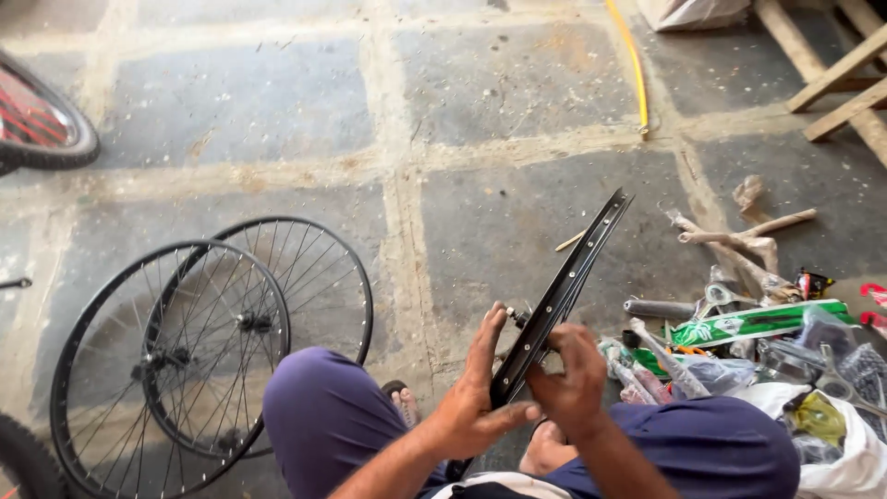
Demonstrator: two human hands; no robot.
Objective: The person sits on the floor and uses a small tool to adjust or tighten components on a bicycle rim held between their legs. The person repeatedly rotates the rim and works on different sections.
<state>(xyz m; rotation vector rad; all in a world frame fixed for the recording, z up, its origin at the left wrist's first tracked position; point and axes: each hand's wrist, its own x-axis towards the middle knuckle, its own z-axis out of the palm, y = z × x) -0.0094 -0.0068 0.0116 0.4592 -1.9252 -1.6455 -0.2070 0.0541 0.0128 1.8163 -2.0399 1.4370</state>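
Fingers first: your left hand (476, 393) has its fingers (485, 337) stretched up along the near face of the black bicycle wheel rim (564, 286), thumb hooked across the bottom edge, so that hand is wrapped on the rim low down. Your right hand (573, 374) comes in from the other side, fingers curled tight at the same spot, pinching at the rim's inner face; what exactly sits under those fingertips, I can't tell, it's hidden behind the knuckles. Now look at the line of the thing: the rim is edge-on to you, its long axis running from down between your knees up and away to the right, top end hanging over the stone floor (277, 102). Both hands are bunched at the lower stretch, touching each other almost, and just above your left fingertips there's a small metal hub end (514, 316) poking out, closer to the left hand than the right. So the free length of the rim lies up and away from your fingers, nothing supporting it out there. Off to your left, two spoked wheels (212, 342) lie overlapped flat on the floor, well apart from the hands. On your right, a heap of wrapped bicycle parts (748, 323) and plastic bags sits near your knee.
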